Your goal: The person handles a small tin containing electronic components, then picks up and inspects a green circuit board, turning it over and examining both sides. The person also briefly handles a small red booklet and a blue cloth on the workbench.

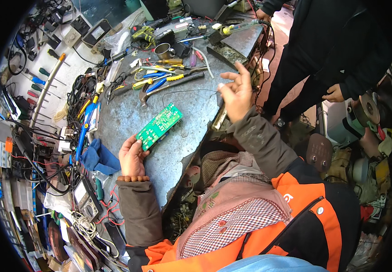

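Note:
My left hand (pixel 131 158) is closed on the near end of a green circuit board (pixel 159 125), which is tilted above the bench with its soldered side up. My right hand (pixel 236 93) is raised over the bench's right edge, fingers bent, the forefinger partly stretched. A thin dark wire (pixel 187 91) curves across from near the board to the right thumb and seems pinched there; the fingers partly hide the grip. Beyond the board lie a claw hammer (pixel 171 85) and several pliers with blue and yellow handles (pixel 157 82).
The worn metal bench top (pixel 132 109) carries screwdrivers, a metal mug (pixel 163 51) and a dark tray (pixel 227 55) farther back. A blue cloth (pixel 99 157), cables and a multimeter (pixel 87 201) crowd the left. Another person (pixel 314 54) in dark clothes stands at right, near a grinder (pixel 352 115).

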The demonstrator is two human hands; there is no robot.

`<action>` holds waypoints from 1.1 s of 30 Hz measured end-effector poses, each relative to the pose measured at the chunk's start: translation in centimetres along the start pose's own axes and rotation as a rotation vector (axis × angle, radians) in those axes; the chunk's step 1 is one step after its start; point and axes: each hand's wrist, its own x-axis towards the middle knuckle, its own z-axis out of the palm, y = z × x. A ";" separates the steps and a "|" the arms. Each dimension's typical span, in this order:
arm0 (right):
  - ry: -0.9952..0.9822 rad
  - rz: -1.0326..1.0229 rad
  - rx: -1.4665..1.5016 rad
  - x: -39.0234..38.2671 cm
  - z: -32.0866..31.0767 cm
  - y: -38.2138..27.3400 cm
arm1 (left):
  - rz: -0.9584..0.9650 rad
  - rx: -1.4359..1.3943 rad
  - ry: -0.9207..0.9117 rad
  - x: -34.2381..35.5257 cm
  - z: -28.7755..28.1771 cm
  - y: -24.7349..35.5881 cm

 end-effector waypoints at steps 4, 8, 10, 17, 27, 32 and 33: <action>0.090 0.222 -0.040 4.0 -3.1 -0.7 | 0.000 0.007 0.000 0.2 -0.4 -0.2; 0.179 0.180 0.052 12.7 -2.8 -1.1 | 0.005 0.003 -0.010 0.4 -0.3 -0.1; 0.190 0.152 -0.010 17.5 -2.9 -0.5 | 0.002 0.009 -0.016 0.7 -0.2 -0.2; 0.153 -0.226 -0.018 16.9 -4.7 -4.1 | 0.005 0.033 0.027 -0.3 0.3 0.3; 0.310 -0.032 -0.172 12.3 -8.7 2.0 | 0.003 0.051 0.004 0.3 0.1 0.2; 0.301 0.018 -0.148 12.6 -9.9 2.6 | -0.003 0.036 0.022 0.3 0.2 0.2; 0.290 0.039 -0.136 12.5 -10.1 2.4 | -0.006 0.035 0.030 0.2 0.4 0.3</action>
